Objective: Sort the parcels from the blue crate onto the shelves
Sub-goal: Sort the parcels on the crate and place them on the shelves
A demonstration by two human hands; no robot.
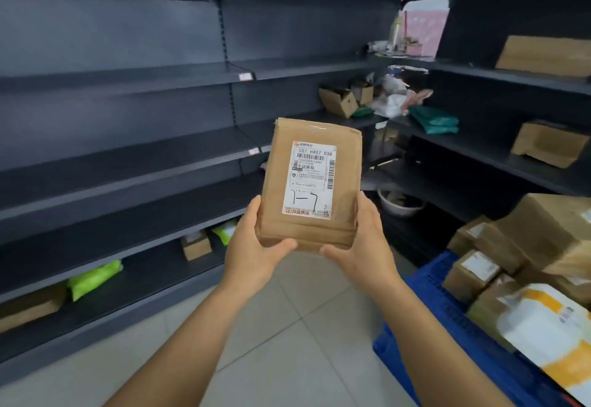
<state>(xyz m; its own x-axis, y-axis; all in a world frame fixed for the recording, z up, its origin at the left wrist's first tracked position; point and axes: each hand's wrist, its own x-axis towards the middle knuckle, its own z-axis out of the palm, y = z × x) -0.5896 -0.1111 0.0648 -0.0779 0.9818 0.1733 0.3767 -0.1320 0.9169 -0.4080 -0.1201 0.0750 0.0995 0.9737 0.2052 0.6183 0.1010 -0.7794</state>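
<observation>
Two hands, left hand [256, 248] and right hand [364, 243], each grip holding one brown parcel [311, 183] upright.

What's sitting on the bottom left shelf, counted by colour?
Green bags: 2
Brown boxes: 2
Total: 4

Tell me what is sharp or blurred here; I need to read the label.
Head view: the label on the held parcel is sharp with its large print legible; the crate's boxes at right are soft; the shelves bow from wide-angle distortion.
</observation>
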